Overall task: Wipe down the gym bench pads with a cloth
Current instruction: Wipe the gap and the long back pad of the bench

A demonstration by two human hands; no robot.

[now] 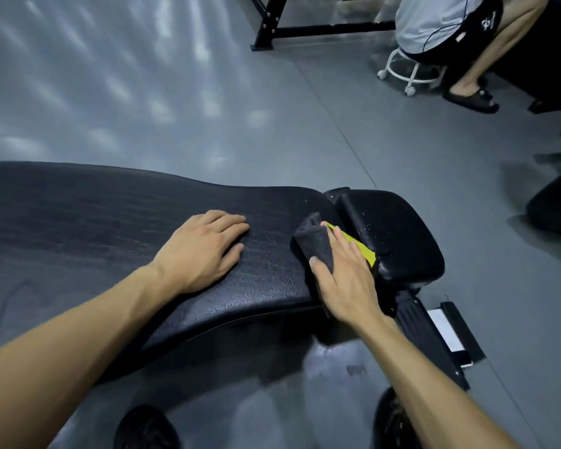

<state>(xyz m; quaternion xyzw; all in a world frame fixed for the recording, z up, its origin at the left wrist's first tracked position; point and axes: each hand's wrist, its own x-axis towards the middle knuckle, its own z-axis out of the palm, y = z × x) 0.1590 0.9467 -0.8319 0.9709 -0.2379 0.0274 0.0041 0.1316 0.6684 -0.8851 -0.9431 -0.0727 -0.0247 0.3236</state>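
A long black back pad (110,215) of a gym bench runs from the left edge to the centre. A shorter black seat pad (399,231) sits just right of it, with a yellow strip (358,246) showing in the gap. My left hand (204,251) rests flat on the back pad, fingers straight. My right hand (344,277) presses a dark grey cloth (314,241) against the right end of the back pad, thumb along the cloth's near side.
The black bench frame (425,332) reaches toward the lower right over a grey floor. My shoes (146,429) show at the bottom. A person sits on a white wheeled stool (408,72) at the top right, near a black equipment frame (272,27).
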